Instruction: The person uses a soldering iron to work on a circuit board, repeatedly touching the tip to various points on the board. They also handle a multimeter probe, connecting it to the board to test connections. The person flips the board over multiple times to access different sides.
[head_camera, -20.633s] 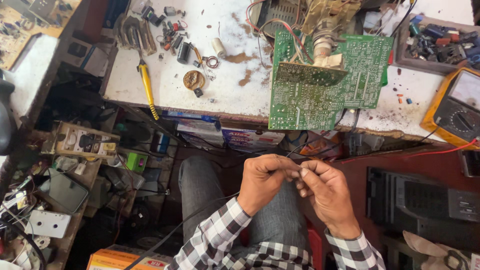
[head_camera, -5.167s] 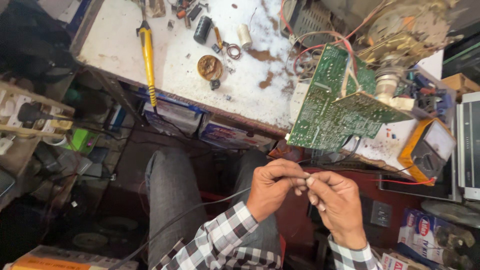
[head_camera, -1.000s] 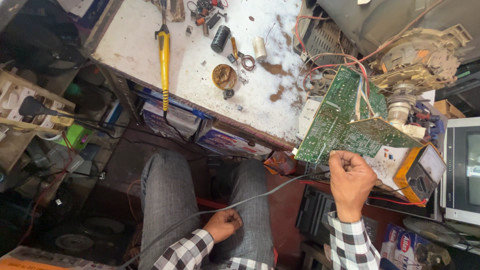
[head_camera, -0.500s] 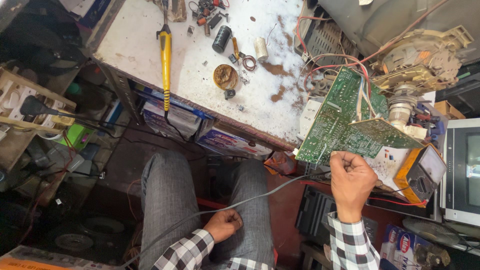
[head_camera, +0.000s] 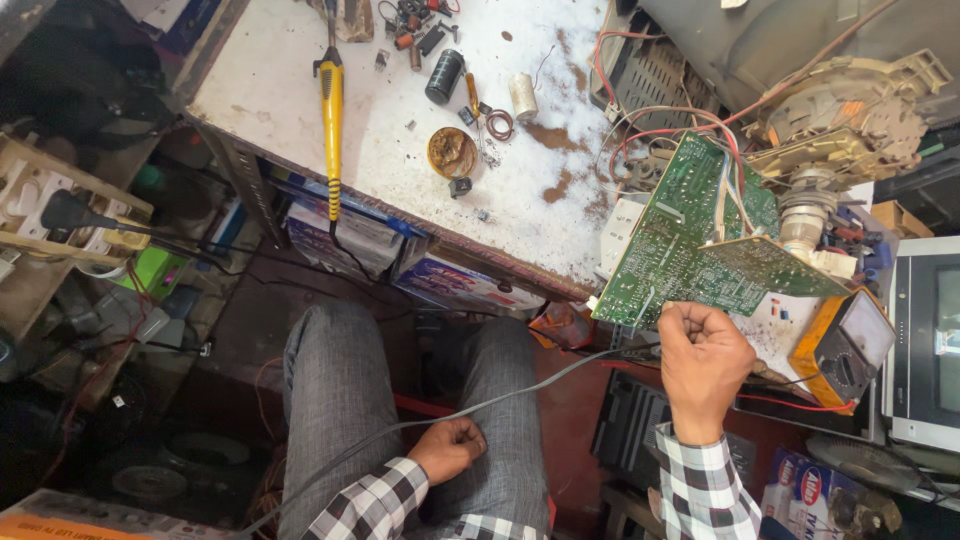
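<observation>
Right hand (head_camera: 703, 368) raised, fist closed on end of grey cable (head_camera: 500, 400), just below green circuit board (head_camera: 690, 245) overhanging bench (head_camera: 270, 100) edge, likely to bring wire to board. Left hand (head_camera: 448, 448) rests on lap, fingers curled loosely about same cable; grip unclear. Cable slack across knees between hands.

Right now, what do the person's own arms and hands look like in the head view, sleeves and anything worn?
Both hands are bare: no gloves, and no rings or watch that I can make out. The left hand and the right hand each come out of a long checked shirt sleeve, black and white plaid, with a buttoned-looking cuff at the wrist. The fingers are uncovered. No markings show on the sleeves.
</observation>
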